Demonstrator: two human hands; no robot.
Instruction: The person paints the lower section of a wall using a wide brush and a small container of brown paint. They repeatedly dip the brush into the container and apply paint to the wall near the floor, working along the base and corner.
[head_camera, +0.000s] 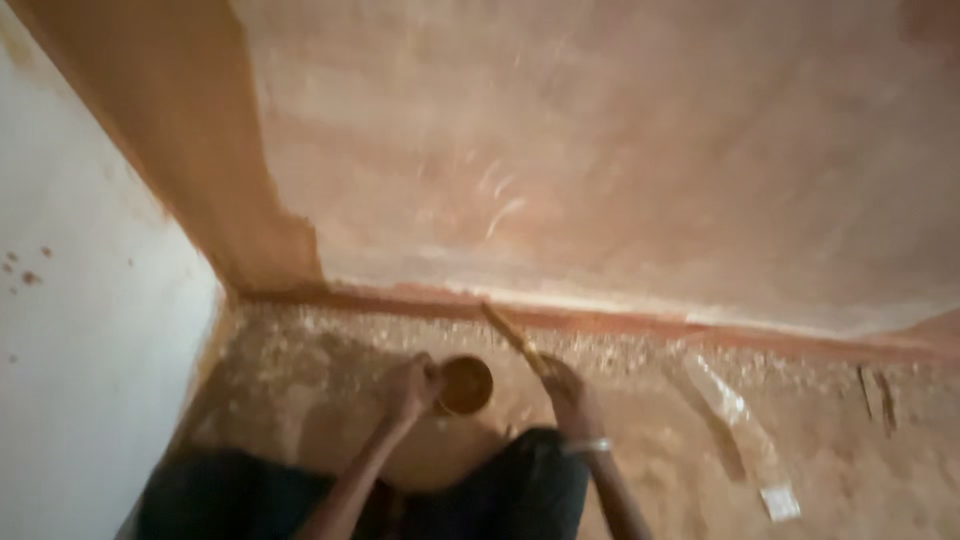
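Note:
My left hand (410, 388) grips a small round tin (466, 384) of brown-orange paint held low over the floor. My right hand (568, 392), with a pale band at the wrist, holds a thin brush (512, 336) whose handle slants up and left toward the base of the wall. The brush tip reaches the reddish strip (620, 322) where wall meets floor. The picture is blurred, so the bristles are not clear. My dark trouser knees (520, 490) show at the bottom.
A large orange-brown wall (600, 150) fills the upper view, with a darker painted band (190, 130) at its left. A white wall (80, 330) stands on the left. The floor (850, 450) is gritty and speckled; a strip of clear plastic (745, 430) lies at right.

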